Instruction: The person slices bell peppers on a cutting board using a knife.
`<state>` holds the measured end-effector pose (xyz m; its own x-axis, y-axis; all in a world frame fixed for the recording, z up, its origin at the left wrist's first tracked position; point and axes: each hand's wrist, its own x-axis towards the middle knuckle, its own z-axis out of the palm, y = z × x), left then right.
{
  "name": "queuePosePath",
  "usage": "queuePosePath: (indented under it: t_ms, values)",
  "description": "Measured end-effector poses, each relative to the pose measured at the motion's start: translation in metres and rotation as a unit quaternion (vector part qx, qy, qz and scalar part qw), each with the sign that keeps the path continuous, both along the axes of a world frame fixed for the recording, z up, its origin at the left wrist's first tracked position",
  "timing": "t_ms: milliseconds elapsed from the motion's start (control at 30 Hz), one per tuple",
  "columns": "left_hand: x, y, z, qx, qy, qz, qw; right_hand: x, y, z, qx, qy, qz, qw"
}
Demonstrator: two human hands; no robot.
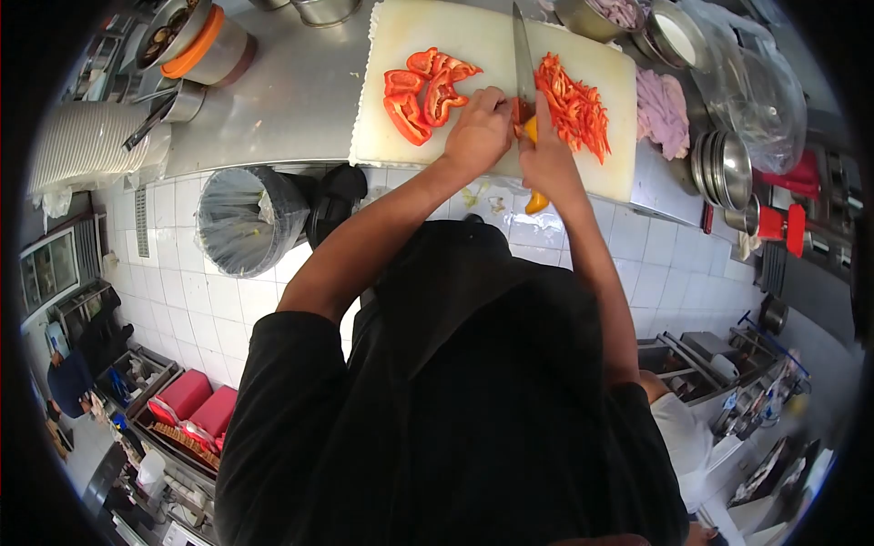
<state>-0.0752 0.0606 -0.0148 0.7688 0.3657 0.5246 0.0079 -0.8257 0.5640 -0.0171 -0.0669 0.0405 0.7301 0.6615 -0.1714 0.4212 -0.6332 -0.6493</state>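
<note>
My right hand (551,166) is wrapped round the yellow handle of a kitchen knife (523,56), its blade pointing away from me over the white cutting board (390,27). Close to the blade, my left hand (480,134) has its fingers curled on a piece of red bell pepper (520,113), mostly hidden by the hand and knife. Left of my hands lie several larger red pepper pieces (441,96). A pile of thin red pepper strips (572,105) is on the board to the right of the knife.
Right of the board are a pinkish cloth (662,111), stacked metal bowls (722,168) and a plastic bag (760,114). An orange-rimmed container (211,45) and a small pot (188,100) stand left. A lined bin (250,221) is on the tiled floor below the counter.
</note>
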Motion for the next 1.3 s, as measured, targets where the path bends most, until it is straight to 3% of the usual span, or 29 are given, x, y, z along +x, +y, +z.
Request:
queuePosePath:
  t_ms: [133,333,633,800,833,867,967,1300]
  values:
    - [-0.001,0.000,0.001,-0.015,0.005,-0.001,1.000,0.001,0.015,0.067,-0.054,0.143,-0.041,0.987]
    - [-0.002,-0.001,0.002,-0.021,0.004,-0.006,1.000,-0.028,-0.003,0.063,-0.099,0.048,0.001,0.994]
    - [-0.001,-0.002,0.001,-0.026,-0.001,0.003,1.000,-0.042,0.000,0.050,-0.119,0.018,-0.007,0.993]
    - [-0.001,-0.002,0.001,-0.022,0.013,0.004,1.000,0.004,0.006,0.002,-0.002,0.002,-0.002,1.000]
    - [-0.001,-0.003,0.002,-0.026,0.015,0.002,1.000,0.004,0.016,0.020,0.024,0.009,-0.003,1.000]
    - [-0.001,-0.003,0.003,-0.030,0.019,0.000,0.999,0.008,0.019,0.047,-0.043,0.146,-0.057,0.987]
    - [-0.003,-0.002,0.003,-0.043,0.020,0.000,0.999,0.009,0.019,0.071,-0.067,0.158,-0.054,0.984]
    - [-0.002,-0.001,-0.001,-0.052,0.026,-0.004,0.998,-0.032,0.000,0.046,-0.086,0.029,-0.011,0.996]
